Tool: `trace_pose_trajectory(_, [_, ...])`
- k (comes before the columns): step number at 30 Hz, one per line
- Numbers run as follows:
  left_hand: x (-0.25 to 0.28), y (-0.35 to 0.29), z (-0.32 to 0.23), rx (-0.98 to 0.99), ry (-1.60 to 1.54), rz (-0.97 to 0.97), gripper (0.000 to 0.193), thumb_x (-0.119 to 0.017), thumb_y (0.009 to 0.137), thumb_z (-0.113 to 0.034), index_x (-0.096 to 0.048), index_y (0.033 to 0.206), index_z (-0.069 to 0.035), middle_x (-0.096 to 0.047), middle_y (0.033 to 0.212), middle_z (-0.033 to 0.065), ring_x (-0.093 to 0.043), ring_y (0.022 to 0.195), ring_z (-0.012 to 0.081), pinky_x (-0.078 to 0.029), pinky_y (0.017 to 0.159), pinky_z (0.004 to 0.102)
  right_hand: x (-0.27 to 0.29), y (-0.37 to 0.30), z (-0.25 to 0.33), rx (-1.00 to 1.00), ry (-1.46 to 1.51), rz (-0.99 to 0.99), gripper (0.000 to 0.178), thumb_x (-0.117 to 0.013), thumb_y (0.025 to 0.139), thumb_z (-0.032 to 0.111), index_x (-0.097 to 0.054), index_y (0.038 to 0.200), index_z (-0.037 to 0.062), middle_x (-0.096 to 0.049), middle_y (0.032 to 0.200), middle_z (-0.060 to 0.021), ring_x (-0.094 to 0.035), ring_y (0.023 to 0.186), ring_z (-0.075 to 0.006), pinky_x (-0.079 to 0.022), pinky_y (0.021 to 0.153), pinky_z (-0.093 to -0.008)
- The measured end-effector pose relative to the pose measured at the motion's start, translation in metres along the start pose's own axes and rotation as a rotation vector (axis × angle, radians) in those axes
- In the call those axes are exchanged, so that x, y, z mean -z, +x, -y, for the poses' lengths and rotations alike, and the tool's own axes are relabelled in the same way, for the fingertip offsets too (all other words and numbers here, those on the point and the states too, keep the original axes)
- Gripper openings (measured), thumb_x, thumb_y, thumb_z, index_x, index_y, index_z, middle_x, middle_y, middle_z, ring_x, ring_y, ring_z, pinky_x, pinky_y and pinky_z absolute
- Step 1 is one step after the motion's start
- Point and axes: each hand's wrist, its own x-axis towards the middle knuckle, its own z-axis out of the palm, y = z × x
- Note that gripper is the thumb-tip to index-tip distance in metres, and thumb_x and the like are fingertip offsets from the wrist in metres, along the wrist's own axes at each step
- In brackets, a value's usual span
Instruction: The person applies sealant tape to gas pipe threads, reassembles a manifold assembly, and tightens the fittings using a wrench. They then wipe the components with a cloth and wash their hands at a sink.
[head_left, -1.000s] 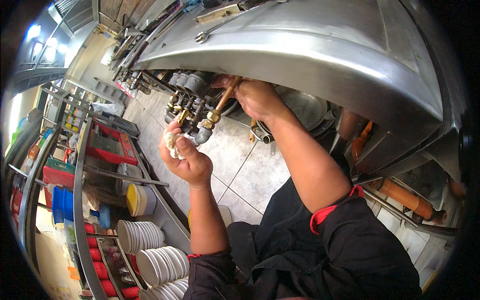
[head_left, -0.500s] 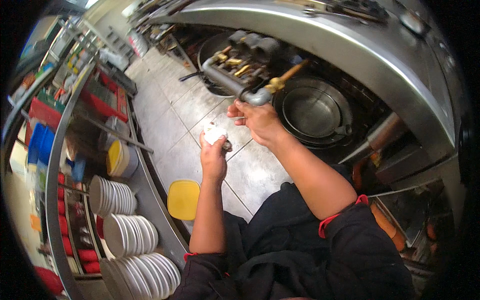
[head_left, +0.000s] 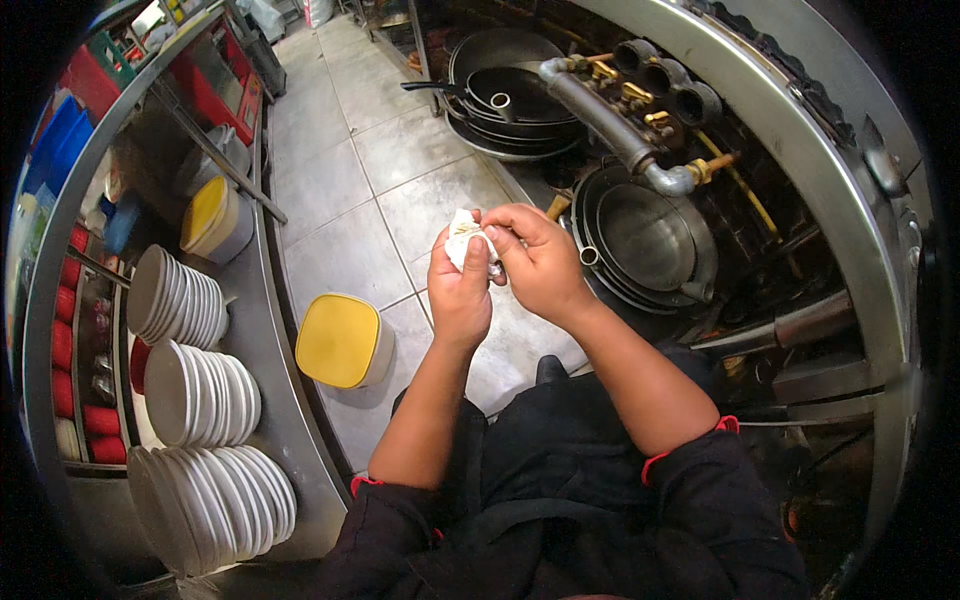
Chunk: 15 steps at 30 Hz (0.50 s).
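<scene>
Before me, above the tiled floor, my left hand (head_left: 460, 305) is closed around a crumpled white wad (head_left: 463, 238), paper or cloth, with yellowish marks on it. Something small and shiny (head_left: 495, 270) peeks out under the wad, too small to make out. My right hand (head_left: 548, 268) meets it from the right, thumb and fingers pinched at the wad's edge. Both hands touch each other there. Beyond the right hand is a grey metal gas pipe (head_left: 605, 118) with brass valves, apart from the fingers.
Stacked pans (head_left: 645, 235) sit right under the steel counter (head_left: 800, 110); more dark pans (head_left: 515, 95) lie farther off. At left, a steel shelf (head_left: 295, 430) bears stacks of white plates (head_left: 205, 395). A yellow-lidded tub (head_left: 340, 340) stands on the floor beside it.
My right hand has come down from beside the gas pipe to the white wad in my left hand. The view has shifted, showing more of the pans and floor.
</scene>
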Motion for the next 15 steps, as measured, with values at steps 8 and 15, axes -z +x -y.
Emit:
trace_pose_trajectory(8, [-0.005,-0.007,-0.003,0.096,-0.147,-0.117,0.020,-0.051,0.102,-0.026,-0.051,0.109,-0.008,-0.056,0.088,0.0018,-0.051,0.070,0.0095,-0.042,0.054,0.0248,0.006,-0.010,0.009,-0.043,-0.078,-0.024,0.008,-0.057,0.090,0.003,-0.063,0.092,-0.0021,-0.063,0.088,-0.0127,-0.062,0.079,-0.0259,-0.050,0.072,-0.0339])
trace_pose_trajectory(15, [-0.007,-0.010,-0.017,0.037,-0.135,-0.263,0.020,-0.052,0.101,-0.025,-0.051,0.106,-0.006,-0.056,0.078,0.0048,-0.051,0.064,0.0118,-0.040,0.052,0.0253,-0.013,-0.022,0.008,-0.279,0.506,-0.080,0.016,-0.058,0.097,0.011,-0.059,0.104,-0.0024,-0.063,0.089,-0.0061,-0.059,0.076,-0.0116,-0.050,0.070,-0.0268])
